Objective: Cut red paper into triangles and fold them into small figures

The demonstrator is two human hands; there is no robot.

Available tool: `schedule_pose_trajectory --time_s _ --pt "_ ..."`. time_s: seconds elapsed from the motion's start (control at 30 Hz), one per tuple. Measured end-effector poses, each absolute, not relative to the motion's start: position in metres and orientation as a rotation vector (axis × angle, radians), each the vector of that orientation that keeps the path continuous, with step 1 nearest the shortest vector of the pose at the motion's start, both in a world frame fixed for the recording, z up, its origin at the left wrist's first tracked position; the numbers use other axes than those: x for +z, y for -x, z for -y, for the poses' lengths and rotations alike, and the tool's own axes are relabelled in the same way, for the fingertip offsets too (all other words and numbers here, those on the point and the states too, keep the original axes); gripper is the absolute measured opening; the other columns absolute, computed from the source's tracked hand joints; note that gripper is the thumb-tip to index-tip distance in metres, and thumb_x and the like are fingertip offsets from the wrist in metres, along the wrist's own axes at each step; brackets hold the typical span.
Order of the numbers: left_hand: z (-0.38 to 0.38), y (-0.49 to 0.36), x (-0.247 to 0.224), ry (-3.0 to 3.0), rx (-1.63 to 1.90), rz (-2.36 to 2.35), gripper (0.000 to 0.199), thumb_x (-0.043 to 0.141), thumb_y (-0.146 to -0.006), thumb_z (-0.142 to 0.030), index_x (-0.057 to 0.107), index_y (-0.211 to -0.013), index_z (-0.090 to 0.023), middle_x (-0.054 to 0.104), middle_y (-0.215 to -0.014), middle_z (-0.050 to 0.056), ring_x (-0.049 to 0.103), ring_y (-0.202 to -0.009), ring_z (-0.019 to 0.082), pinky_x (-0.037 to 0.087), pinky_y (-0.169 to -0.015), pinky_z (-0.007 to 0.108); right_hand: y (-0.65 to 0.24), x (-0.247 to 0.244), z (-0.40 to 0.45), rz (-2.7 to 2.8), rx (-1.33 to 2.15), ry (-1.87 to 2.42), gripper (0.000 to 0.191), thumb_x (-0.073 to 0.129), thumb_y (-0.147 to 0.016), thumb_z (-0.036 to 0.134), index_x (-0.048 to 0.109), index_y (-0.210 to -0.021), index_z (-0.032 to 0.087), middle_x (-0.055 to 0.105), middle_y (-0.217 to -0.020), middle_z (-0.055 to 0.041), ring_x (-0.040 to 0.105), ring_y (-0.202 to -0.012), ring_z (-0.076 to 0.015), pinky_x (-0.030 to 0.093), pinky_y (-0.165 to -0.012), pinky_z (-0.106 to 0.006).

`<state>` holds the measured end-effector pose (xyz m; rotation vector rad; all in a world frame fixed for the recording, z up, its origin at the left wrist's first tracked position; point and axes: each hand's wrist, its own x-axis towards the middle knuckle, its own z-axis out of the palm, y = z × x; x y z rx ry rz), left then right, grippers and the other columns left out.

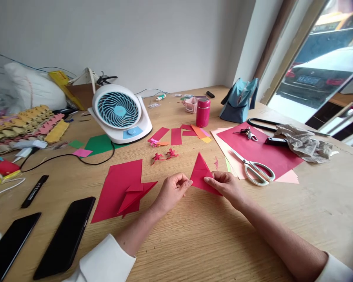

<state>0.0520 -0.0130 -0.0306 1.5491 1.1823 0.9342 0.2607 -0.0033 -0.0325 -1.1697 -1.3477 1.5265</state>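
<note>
A red sheet of paper folded into a triangle (200,174) is held above the table between both hands, its point facing away from me. My left hand (174,188) pinches its left corner between thumb and fingers. On the other side my right hand (227,187) grips the right part, thumb on top and fingers behind. Left of my left hand lies a flat red paper sheet (111,188) with folded red pieces (135,197) on it. Two small red paper cut-outs (165,156) rest beyond my hands.
White-handled scissors (260,173) lie on red paper (270,150) to the right. A fan (119,111) stands at the back left, a pink canister (203,112) and blue bag (238,102) behind. Two phones (66,237) and a black marker (35,191) lie at left.
</note>
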Motion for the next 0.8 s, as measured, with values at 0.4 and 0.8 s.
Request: schedule_pose_trajectory --time_s 0.4,0.8 --pt "0.011 -0.055 -0.041 -1.494 1.131 -1.253 0.032 0.057 -0.084 -0.046 0.052 -0.069 -0.018 0.045 -0.058 -0.006 0.046 -0.050 0.009 0.044 -0.048 0.020 -0.267 -0.034 -0.001 1.585 1.398 1.221 0.055 0.067 -0.073 0.070 0.055 -0.061 0.018 0.051 -0.058 0.0009 0.039 -0.052 -0.0099 0.030 -0.051 -0.025" --pt "0.058 0.069 -0.015 -1.951 1.140 -2.312 0.027 0.053 -0.090 -0.034 0.064 -0.109 -0.018 0.065 -0.108 0.012 0.061 -0.102 0.027 0.048 -0.095 0.043 -0.264 -0.039 0.000 1.776 1.316 1.142 0.050 0.056 -0.081 0.067 0.056 -0.069 0.019 0.045 -0.057 0.0033 0.039 -0.053 -0.0113 0.028 -0.050 -0.025"
